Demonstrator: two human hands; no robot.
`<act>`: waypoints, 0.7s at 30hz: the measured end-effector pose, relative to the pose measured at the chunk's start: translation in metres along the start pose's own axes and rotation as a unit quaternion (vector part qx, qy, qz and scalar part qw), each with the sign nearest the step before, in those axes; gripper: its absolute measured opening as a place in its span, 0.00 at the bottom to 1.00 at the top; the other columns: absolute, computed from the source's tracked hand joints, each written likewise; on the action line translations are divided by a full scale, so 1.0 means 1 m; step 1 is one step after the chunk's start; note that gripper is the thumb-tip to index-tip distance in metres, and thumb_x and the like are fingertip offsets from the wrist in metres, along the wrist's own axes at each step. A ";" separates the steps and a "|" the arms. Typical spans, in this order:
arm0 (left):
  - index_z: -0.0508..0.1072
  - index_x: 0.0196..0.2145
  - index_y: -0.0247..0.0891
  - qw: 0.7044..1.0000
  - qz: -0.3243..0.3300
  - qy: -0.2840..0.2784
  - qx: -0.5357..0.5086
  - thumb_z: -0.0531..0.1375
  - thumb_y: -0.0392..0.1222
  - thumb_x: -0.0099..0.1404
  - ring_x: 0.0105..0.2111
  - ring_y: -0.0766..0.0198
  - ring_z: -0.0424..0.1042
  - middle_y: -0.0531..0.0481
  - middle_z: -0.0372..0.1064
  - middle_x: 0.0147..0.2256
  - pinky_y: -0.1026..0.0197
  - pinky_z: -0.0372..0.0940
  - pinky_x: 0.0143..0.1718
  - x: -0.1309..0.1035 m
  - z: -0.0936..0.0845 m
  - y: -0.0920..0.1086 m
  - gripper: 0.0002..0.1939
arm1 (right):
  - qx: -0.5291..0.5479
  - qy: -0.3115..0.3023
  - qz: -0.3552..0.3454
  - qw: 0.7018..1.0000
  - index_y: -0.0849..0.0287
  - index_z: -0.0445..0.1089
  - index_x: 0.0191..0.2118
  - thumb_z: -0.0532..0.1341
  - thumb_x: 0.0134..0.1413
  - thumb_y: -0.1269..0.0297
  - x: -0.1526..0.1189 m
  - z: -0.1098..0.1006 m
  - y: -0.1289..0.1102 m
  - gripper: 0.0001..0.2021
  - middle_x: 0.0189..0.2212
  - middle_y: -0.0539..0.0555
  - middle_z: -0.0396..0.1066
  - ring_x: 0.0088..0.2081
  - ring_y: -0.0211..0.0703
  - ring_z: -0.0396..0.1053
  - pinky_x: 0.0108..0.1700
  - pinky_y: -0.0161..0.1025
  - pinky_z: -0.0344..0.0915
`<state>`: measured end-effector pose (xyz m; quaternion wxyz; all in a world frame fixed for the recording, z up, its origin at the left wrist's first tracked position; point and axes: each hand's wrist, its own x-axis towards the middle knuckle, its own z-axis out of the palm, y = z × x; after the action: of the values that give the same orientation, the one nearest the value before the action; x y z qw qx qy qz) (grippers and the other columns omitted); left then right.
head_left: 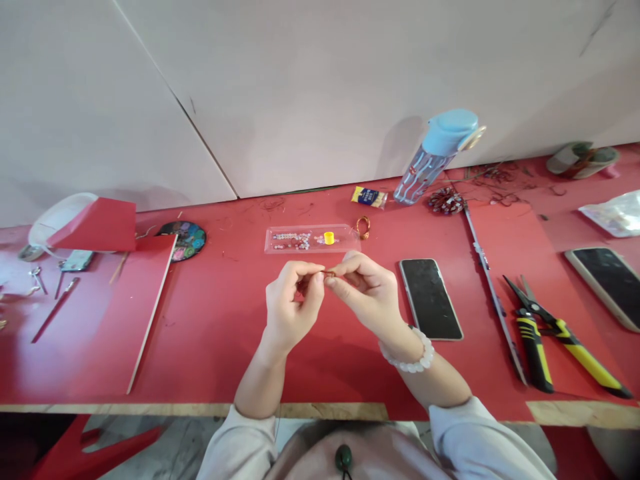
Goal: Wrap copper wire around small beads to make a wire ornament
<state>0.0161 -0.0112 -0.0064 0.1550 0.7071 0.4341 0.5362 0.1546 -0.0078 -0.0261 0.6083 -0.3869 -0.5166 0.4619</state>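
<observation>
Over the middle of the red table, my left hand (294,300) and my right hand (367,290) meet fingertip to fingertip. Both pinch a thin reddish-brown cord (329,273), mostly covered by the fingers. A white bead bracelet circles my right wrist. Just beyond the hands lies a clear tray (273,247) with small beads and a yellow ring-shaped piece (329,238). Beside the tray's right end rests a braided cord loop (363,228).
A blue bottle (433,157) and a small packet (369,197) stand near the wall. At right are a phone (431,299), a narrow strip (495,293) and yellow-black shears (565,340). A red board (135,300) lies at left.
</observation>
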 end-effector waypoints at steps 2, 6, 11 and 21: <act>0.72 0.37 0.39 1.000 0.003 -0.001 -0.002 0.59 0.38 0.72 0.21 0.74 0.73 0.56 0.74 0.26 0.73 0.67 0.22 0.000 0.000 0.000 0.04 | -0.009 0.000 -0.001 1.000 0.54 0.76 0.30 0.70 0.54 0.62 0.000 0.000 0.000 0.05 0.22 0.46 0.63 0.26 0.37 0.61 0.30 0.40 0.62; 0.72 0.38 0.39 1.000 0.015 -0.008 -0.008 0.60 0.35 0.71 0.21 0.75 0.72 0.56 0.75 0.28 0.74 0.65 0.22 0.000 -0.001 0.000 0.02 | -0.026 -0.002 -0.013 1.000 0.54 0.76 0.30 0.70 0.53 0.64 0.001 -0.002 -0.002 0.05 0.21 0.45 0.62 0.24 0.37 0.60 0.29 0.39 0.62; 0.70 0.38 0.39 0.999 0.035 -0.027 -0.013 0.59 0.33 0.70 0.21 0.75 0.70 0.56 0.74 0.28 0.74 0.61 0.20 0.001 -0.002 -0.001 0.03 | -0.066 0.000 -0.063 0.996 0.53 0.78 0.30 0.70 0.54 0.66 0.002 -0.006 -0.007 0.03 0.20 0.45 0.61 0.23 0.36 0.59 0.28 0.39 0.62; 0.70 0.39 0.38 0.997 0.051 -0.038 -0.039 0.59 0.33 0.71 0.19 0.77 0.61 0.57 0.70 0.27 0.73 0.53 0.17 0.001 -0.001 -0.002 0.03 | -0.041 -0.010 -0.062 0.997 0.55 0.78 0.30 0.71 0.54 0.66 0.000 -0.007 -0.007 0.03 0.21 0.46 0.64 0.24 0.36 0.62 0.27 0.37 0.63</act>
<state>0.0142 -0.0094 -0.0069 0.1717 0.7416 0.3702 0.5325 0.1627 -0.0100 -0.0206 0.6140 -0.3739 -0.5646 0.4055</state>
